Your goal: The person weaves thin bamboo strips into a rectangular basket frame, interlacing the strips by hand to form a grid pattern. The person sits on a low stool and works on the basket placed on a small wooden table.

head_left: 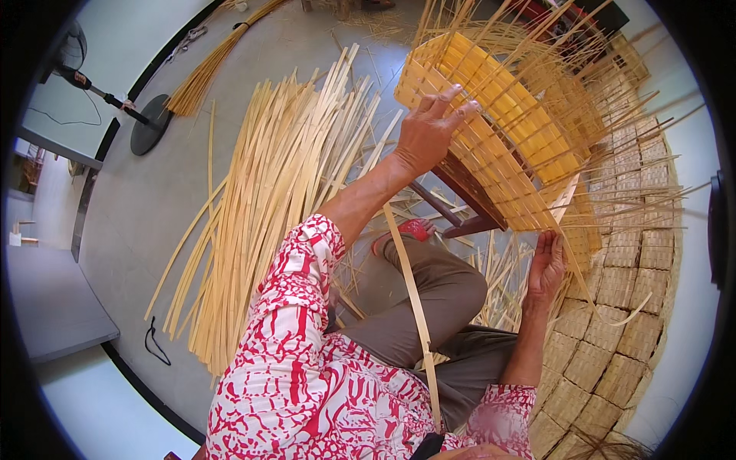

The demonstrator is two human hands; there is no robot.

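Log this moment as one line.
left hand: on side of unfinished basket | right hand: at its near end | loose strips: on floor

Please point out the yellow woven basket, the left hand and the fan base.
Yellow woven basket (506, 182), head view, on its near wall.
Left hand (429, 132), head view, on its back.
Fan base (153, 130), head view, on its disc.

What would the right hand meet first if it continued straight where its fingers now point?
Most likely the near wall of the woven basket, just beyond the fingertips of the right hand; they may already touch it, as depth is unclear.
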